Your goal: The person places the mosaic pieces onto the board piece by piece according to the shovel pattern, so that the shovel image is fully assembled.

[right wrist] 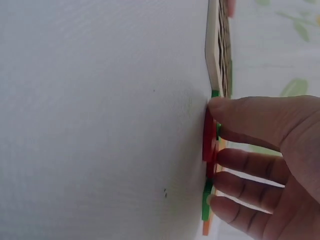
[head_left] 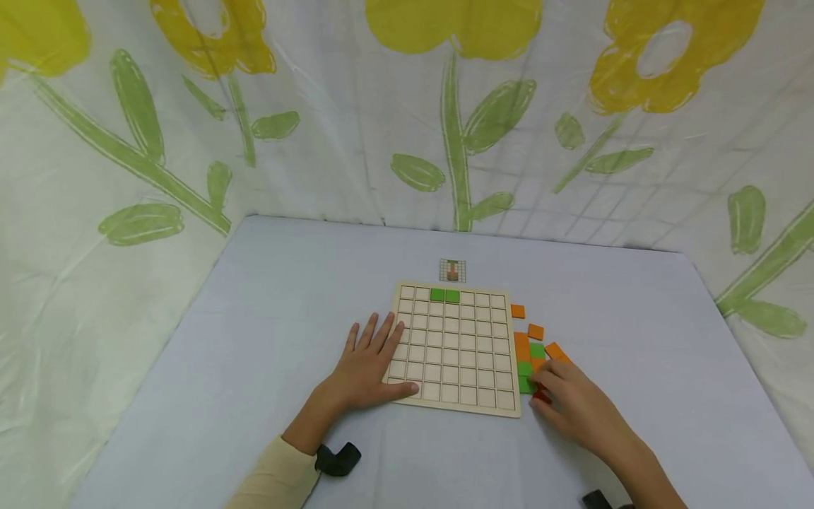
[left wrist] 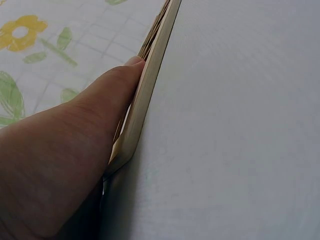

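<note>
My left hand (head_left: 362,375) lies spread over the left edge of a pale wooden grid board (head_left: 450,411), its thumb on the bottom row. In the left wrist view, the thumb presses the board's rim (left wrist: 145,95). Two green square tiles (head_left: 444,295) sit side by side in the top row. At the board's lower right, my right hand (head_left: 579,406) has thumb and index finger around a red tile (head_left: 543,395). Red tiles (right wrist: 208,135) stand by its thumb and fingers in the right wrist view. Green tiles (head_left: 524,369) and orange tiles (head_left: 521,346) lie beside it, partly covered by the fingers.
Above the board lies a small pattern card (head_left: 452,271) with a gridded picture. Loose orange tiles (head_left: 536,331) are scattered right of the board. A white table (head_left: 286,283) carries everything, and a flower-printed cloth (head_left: 331,141) hangs behind and at the sides.
</note>
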A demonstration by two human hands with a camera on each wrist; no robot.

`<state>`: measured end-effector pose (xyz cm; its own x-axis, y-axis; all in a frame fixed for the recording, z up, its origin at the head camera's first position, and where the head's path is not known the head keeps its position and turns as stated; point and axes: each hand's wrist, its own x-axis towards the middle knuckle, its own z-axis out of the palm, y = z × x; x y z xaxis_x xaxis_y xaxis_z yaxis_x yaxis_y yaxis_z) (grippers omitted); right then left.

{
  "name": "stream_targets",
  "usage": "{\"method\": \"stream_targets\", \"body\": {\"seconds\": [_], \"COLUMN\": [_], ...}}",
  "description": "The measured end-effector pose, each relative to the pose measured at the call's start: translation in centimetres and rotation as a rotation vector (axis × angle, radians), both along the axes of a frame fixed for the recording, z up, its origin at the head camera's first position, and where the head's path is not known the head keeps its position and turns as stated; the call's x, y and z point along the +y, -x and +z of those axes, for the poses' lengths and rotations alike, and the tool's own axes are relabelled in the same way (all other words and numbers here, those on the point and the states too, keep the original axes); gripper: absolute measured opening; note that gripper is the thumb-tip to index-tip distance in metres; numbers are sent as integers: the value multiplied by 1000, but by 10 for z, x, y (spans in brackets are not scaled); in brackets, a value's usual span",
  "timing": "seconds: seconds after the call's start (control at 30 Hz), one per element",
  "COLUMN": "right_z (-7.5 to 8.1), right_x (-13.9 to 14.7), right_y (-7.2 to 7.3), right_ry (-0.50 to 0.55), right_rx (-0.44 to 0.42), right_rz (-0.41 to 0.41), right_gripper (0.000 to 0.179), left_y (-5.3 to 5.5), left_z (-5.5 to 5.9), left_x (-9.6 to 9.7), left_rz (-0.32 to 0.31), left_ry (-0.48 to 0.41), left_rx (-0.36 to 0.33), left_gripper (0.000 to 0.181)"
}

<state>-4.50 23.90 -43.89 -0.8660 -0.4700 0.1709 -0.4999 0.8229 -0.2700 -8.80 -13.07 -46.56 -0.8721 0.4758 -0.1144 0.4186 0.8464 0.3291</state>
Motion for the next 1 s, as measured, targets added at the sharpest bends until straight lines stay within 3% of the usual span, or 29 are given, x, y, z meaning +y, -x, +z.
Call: {"method": "stream_targets", "body": {"seconds": [0.2,0.5,1.0], "right_z": [-3,-3,-5], "right_x": [0,-2,-2], "right_y": [8,16,14], "right_ry": [20,29,26], "right_rx": [70,46,32], "right_rz": [33,23,8], "right_gripper": [31,31,30], "left_y": [-1,0,-1], "left_z": [3,3,4], "left_x": [0,0,-1], "left_rz": [1,-1,-10], "left_ry": [-7,-14,-23], "left_rx": [-10,0,-21], "left_gripper": [108,108,108]}}
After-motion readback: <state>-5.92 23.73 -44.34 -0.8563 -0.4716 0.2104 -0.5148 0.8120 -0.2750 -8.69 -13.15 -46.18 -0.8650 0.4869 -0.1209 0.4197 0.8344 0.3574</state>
